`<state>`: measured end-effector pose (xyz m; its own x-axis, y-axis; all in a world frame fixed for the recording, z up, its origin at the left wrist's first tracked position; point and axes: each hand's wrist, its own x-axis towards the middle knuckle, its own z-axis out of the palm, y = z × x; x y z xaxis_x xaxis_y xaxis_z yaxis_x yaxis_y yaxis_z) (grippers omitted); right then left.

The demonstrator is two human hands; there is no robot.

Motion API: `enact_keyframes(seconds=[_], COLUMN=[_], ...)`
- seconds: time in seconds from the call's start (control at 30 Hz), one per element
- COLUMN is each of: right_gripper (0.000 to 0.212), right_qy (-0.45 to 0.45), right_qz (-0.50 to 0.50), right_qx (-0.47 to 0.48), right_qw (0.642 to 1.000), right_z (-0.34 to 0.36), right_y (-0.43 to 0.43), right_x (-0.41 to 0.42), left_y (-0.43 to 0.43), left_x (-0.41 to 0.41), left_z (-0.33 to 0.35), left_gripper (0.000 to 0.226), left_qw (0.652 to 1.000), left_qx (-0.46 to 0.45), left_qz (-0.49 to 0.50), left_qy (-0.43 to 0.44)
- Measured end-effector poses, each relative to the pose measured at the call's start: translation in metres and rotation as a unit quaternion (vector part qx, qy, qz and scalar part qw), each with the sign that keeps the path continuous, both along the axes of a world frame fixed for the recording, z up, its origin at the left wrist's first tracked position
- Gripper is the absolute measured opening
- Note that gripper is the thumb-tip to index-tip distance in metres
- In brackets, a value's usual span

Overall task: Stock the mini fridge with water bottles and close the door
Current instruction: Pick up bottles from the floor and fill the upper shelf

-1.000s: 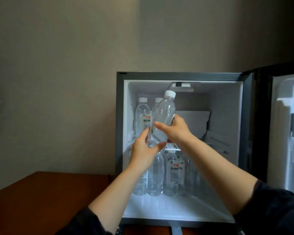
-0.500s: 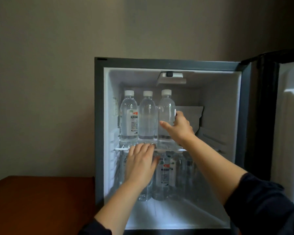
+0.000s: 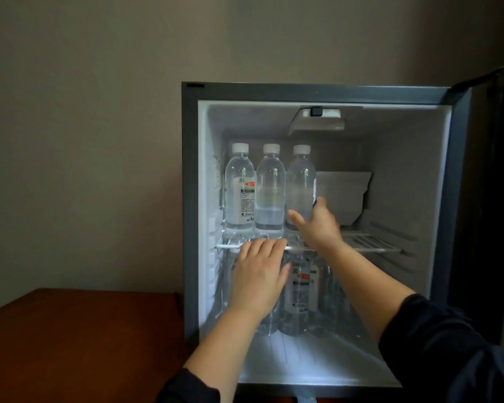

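Our right hand (image 3: 317,225) grips the third bottle (image 3: 301,187), upright on the fridge (image 3: 460,199) shelf (image 3: 370,242); our left hand (image 3: 258,274) lies flat and empty, fingertips at the shelf edge, below-left of it.

I see three upper bottles (image 3: 269,187) on the wire shelf (image 3: 370,242), left of my right fingers (image 3: 297,218); lower bottles (image 3: 300,289) stand behind my left fingers (image 3: 262,248).
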<state>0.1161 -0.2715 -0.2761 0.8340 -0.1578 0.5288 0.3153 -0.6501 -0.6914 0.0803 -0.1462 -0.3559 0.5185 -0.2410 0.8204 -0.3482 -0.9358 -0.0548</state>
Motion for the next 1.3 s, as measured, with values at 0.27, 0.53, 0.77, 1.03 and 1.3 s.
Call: enact_keyframes(seconds=[0.27, 0.53, 0.77, 1.03, 1.3], right_gripper=[0.045, 0.017, 0.01, 0.005, 0.013], right_qy=[-0.011, -0.014, 0.067, 0.095, 0.131], right_qz=[-0.015, 0.075, 0.221, 0.361, 0.485], right_qx=[-0.056, -0.145, -0.219, -0.249, -0.285], right_qw=[0.998, 0.987, 0.948, 0.894, 0.816], right_z=[-0.009, -0.017, -0.04, -0.079, -0.122], right_y=[-0.012, -0.009, 0.036, 0.135, 0.243], right_x=[-0.03, -0.075, -0.117, -0.164, -0.227], left_y=[0.002, 0.043, 0.103, 0.186, 0.273], left_x=[-0.026, -0.07, -0.128, -0.212, -0.313], left_z=[0.017, 0.035, 0.032, -0.001, -0.04], left_gripper=[0.049, 0.022, 0.022, 0.024, 0.026], left_qw=[0.988, 0.942, 0.925, 0.891, 0.832], left_qx=[-0.042, -0.133, -0.07, -0.096, -0.114], left_qz=[-0.038, -0.131, -0.024, 0.106, 0.243], left_qy=[0.146, 0.28, 0.373, 0.431, 0.485])
